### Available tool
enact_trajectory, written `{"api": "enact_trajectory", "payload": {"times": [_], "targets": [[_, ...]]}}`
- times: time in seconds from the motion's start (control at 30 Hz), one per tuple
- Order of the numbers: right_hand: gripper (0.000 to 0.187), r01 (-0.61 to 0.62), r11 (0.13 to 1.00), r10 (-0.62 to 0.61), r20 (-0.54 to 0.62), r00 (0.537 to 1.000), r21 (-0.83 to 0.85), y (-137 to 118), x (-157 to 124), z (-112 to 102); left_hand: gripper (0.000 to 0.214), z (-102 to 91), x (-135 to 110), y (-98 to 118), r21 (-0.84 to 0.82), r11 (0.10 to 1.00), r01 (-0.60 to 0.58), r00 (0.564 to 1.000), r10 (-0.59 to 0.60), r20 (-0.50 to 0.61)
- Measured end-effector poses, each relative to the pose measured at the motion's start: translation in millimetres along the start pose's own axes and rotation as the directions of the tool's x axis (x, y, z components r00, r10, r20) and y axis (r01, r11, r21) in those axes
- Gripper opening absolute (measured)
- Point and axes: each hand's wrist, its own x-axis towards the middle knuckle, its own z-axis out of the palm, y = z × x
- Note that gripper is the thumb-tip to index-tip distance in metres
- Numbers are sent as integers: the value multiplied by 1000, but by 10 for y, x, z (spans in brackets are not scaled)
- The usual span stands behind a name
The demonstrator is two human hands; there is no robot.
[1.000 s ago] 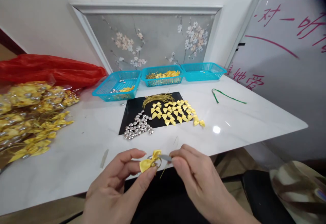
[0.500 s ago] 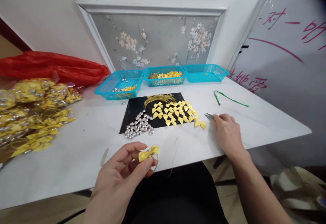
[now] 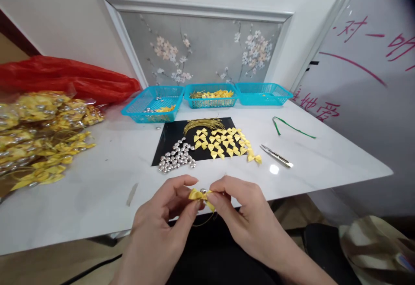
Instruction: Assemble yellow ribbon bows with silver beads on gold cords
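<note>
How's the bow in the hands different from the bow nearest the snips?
The held bow is pinched by the left hand and right hand; the table bow lies on the white tabletop. The held bow has a silver bead against it; the table bow shows none. Both are yellow.

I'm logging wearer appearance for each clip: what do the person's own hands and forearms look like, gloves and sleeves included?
The left hand and right hand are both ungloved, with no ring, bracelet or watch showing. The right forearm is bare as far as the picture's edge, with no sleeve in sight. Black clothing shows below the hands.
</note>
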Motion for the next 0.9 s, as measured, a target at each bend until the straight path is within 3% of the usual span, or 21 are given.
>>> {"api": "enact_trajectory", "payload": {"times": [0.17,0.3,0.43,0.53,0.63,0.77,0.83,0.9], "targets": [[26,-130,987,136,-61,989,95,50,0,28,33,-159,1,-52,-112,981,157,970,-132,202],[27,-157,981,165,-67,984,110,21,-27,37,40,-300,-19,-198,-222,944,242,969,-224,103],[27,-166,973,176,-48,983,162,3,-32,67,37,-325,-76,-270,-231,925,302,939,-246,242],[23,-132,983,141,-65,988,127,-6,-38,94,30,-249,-98,-196,-228,946,231,955,-175,241],[24,-100,991,109,-101,989,89,-12,-56,139,7,-130,-80,-96,-180,979,93,988,-68,141],[24,-70,991,86,-137,987,114,8,-94,219,8,-37,-61,-108,-165,986,-36,996,49,72],[24,-82,986,103,-139,985,147,28,-110,244,7,-38,-67,-153,-198,980,-16,998,28,60],[25,-102,979,128,-140,982,174,45,-115,248,5,-60,-77,-180,-253,963,90,994,-72,81]]}}
